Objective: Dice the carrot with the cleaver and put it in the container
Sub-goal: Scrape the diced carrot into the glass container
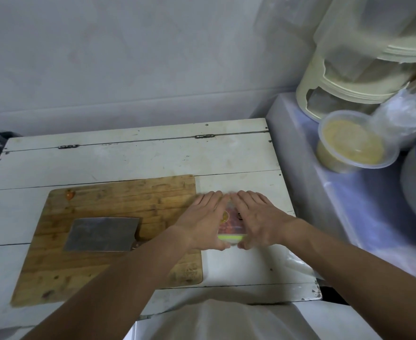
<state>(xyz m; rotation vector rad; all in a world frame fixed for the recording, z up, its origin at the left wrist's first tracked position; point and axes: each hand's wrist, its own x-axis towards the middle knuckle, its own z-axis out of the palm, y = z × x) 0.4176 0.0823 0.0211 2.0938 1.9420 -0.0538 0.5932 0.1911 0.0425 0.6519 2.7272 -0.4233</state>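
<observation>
Both hands, left (203, 223) and right (260, 222), press flat-fingered on the container (231, 223); cleaver (102, 234) lies crosswise.

One cleaver (101, 233), one cutting board (118, 200), one container (231, 227), two hands.

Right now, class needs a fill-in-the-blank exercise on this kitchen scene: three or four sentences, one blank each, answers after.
1. The cleaver lies flat on the ___.
2. Both hands, left and right, press on the ___ with the green rim.
3. A carrot end sits at the board's far ___ corner.

Answers: board; container; left
</observation>
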